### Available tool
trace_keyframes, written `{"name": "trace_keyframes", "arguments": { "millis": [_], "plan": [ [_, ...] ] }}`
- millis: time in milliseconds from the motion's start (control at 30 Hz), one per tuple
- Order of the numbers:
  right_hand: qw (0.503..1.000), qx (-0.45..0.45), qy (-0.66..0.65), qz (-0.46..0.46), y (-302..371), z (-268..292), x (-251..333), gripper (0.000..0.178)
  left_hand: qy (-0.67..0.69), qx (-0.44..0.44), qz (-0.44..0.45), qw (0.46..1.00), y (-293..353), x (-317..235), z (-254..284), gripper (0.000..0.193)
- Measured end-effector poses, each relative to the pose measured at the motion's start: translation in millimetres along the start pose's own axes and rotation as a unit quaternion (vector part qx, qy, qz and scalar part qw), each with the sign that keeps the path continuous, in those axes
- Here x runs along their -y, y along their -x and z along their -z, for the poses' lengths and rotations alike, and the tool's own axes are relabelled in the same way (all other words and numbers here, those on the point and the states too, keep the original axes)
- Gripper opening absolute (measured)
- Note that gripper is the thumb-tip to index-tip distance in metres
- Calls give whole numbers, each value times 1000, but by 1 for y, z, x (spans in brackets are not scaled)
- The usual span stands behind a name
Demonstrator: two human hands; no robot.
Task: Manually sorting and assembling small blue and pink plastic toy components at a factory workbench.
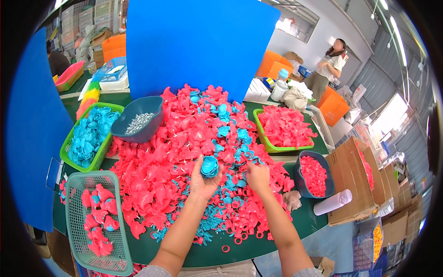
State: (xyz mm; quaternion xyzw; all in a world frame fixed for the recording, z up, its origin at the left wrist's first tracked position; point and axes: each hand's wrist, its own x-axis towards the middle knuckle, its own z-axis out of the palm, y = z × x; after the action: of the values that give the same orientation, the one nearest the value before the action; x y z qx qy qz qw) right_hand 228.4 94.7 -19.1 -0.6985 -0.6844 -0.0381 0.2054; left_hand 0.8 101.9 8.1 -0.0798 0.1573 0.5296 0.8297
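My left hand (203, 181) is closed around a round blue plastic cup-shaped piece (210, 166), held above the middle of the heap. To its right, my right hand (257, 177) reaches into the heap with its fingers curled together, beside small blue pieces. What those fingers grip, if anything, is hidden. Under and around both hands spreads a big heap of pink plastic parts (152, 168), mixed with blue pieces. Small pink rings (237, 233) lie along the heap's near side.
At left stand a green basket (93, 165) of blue parts, a dark bowl (154, 129) of small metal pieces and a grey-green basket (74, 221) of pink-and-blue pieces. At right are a green tray (281, 149), a dark bin (302, 187), a bottle (332, 202) and a cardboard box (350, 184). A person (328, 67) stands behind.
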Motion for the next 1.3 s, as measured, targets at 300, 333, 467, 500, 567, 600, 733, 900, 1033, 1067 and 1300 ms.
{"name": "trace_keyframes", "arguments": {
  "millis": [300, 333, 467, 500, 567, 600, 733, 900, 1033, 1067, 1300],
  "plan": [
    [999, 31, -2, -10, 2, 0, -2, 9, -2, 17, 8, 1000, -3, 4, 0, 44],
    [990, 16, -140, -33, 0, 10, 8, 11, -1, 15, 8, 1000, -2, 3, 0, 44],
    [993, -32, -114, 27, -6, 15, 2, 16, -8, 8, 3, 1000, 1, 3, -3, 43],
    [993, -33, -114, 27, -2, 15, -1, 16, -15, 7, 2, 1000, 2, 4, -3, 43],
    [985, 4, 97, 143, 11, 16, -5, 16, -18, 8, 3, 1000, 1, 6, -3, 43],
    [985, 4, 97, 145, 12, 11, -8, 16, -21, 8, 6, 1000, 0, 7, -3, 43],
    [985, 35, 120, 122, 11, 11, -8, 15, -22, 16, 20, 999, 2, 11, -2, 41],
    [949, 82, -289, -97, 1, 46, 3, 14, -53, -4, -5, 999, 2, 17, -2, 33],
    [779, 13, -618, -106, 6, 84, 61, 24, -91, 13, 4, 996, 1, 24, -1, 34],
    [877, -33, -477, 40, 8, 88, 79, 22, -91, 9, -8, 996, 2, 24, -1, 34],
    [954, -148, -245, 92, 9, 85, 88, 17, -62, -2, -23, 998, 7, 27, -6, 37]
  ]
}}
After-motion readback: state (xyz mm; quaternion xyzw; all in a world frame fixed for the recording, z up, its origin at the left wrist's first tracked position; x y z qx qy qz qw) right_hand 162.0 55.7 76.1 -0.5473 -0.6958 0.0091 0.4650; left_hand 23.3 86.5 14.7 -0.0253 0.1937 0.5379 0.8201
